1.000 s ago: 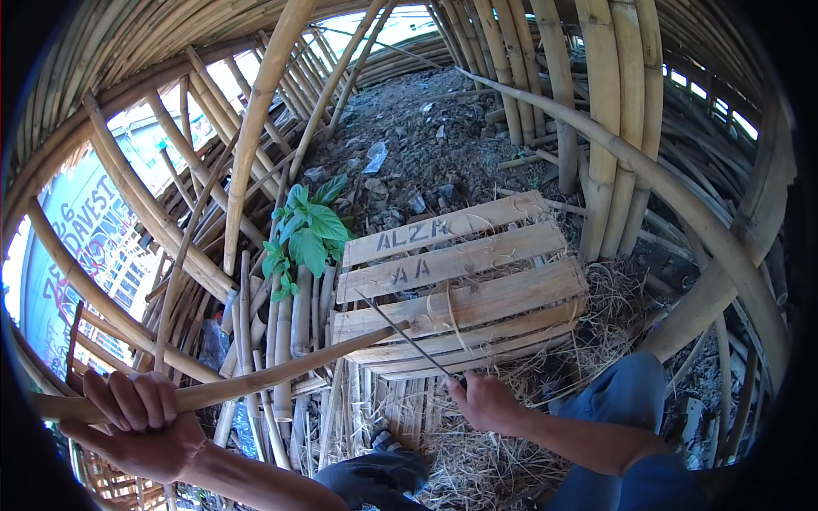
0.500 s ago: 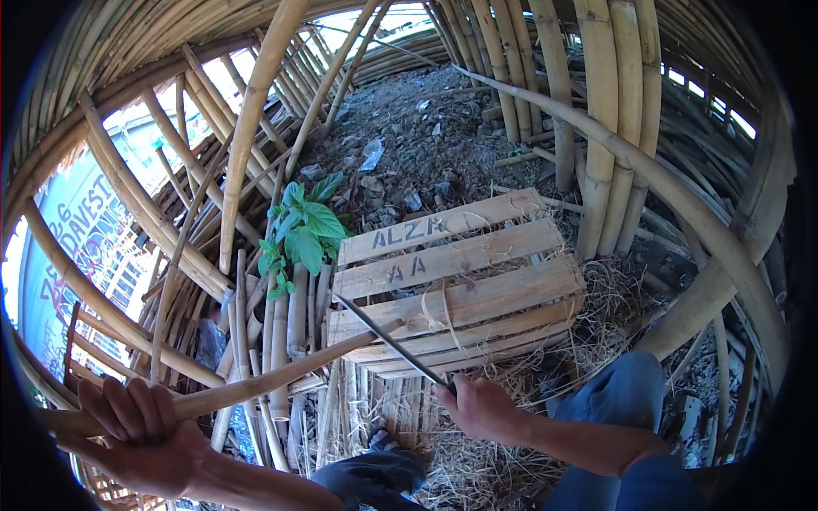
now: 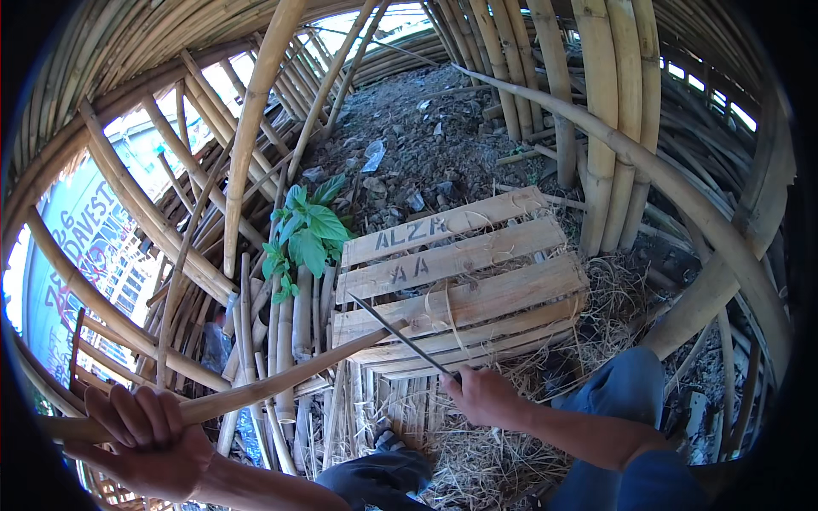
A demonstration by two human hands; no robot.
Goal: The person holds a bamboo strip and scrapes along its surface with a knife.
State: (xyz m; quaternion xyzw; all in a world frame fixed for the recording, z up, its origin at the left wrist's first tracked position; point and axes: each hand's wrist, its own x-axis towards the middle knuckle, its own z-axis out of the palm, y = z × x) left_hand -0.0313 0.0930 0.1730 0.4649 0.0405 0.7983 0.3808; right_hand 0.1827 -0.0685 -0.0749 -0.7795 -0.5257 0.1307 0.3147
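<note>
My left hand (image 3: 146,441) is wrapped round the near end of a long, slightly curved wooden stick (image 3: 277,380) at the lower left. The stick slants up to the right, its far tip over the front of a slatted wooden crate (image 3: 511,281). My right hand (image 3: 484,397) is closed on the dark handle of a long thin knife (image 3: 416,348). The blade points up and left, crossing the stick close to its far tip. Whether the edge bites into the wood, I cannot tell. A loose pale strip (image 3: 452,315) hangs on the crate's slats.
Dry straw and shavings (image 3: 503,464) cover the ground by my legs. A leafy green plant (image 3: 311,230) stands left of the crate among bamboo pieces. Bamboo poles (image 3: 601,128) rise behind on the right, and a long pole (image 3: 673,183) slants across there. Rocky soil (image 3: 400,136) lies beyond.
My right hand and the knife have shifted slightly up and to the right, the blade now crossing a little nearer the stick's tip. My left hand keeps its grip.
</note>
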